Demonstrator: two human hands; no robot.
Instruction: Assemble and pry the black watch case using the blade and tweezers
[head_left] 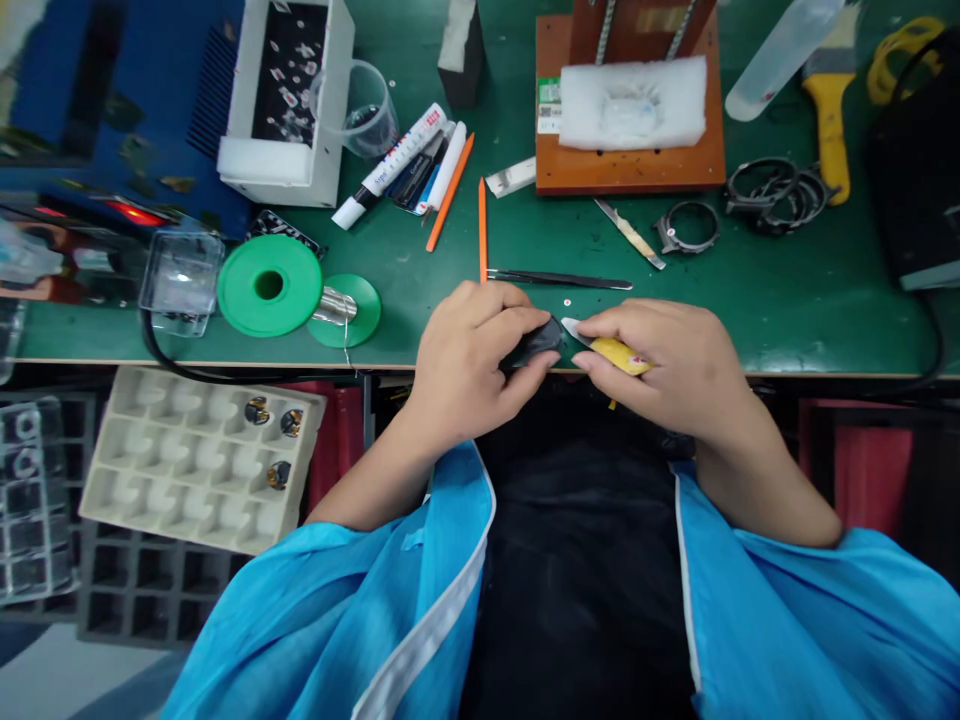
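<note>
My left hand (469, 365) is closed around a dark, rounded piece (543, 338) at the bench's front edge; my fingers cover much of it, so its kind is unclear. In my right hand (671, 360) is a small knife (621, 356) with a yellow handle. Its short pale blade points left, close to the dark piece; I cannot tell whether they touch. Just beyond my hands lie black tweezers (562, 279), an orange stick (483, 225) and a tiny white dot-like part (567, 302).
A green solder spool (270, 285) stands left of my hands. Markers (397, 160), a plastic cup (371, 115) and a white foam box (341, 110) sit behind it. Metal watch-case rings (688, 228) lie right. A brown stand (630, 178) is at the back. A cream tray (199, 455) is below left.
</note>
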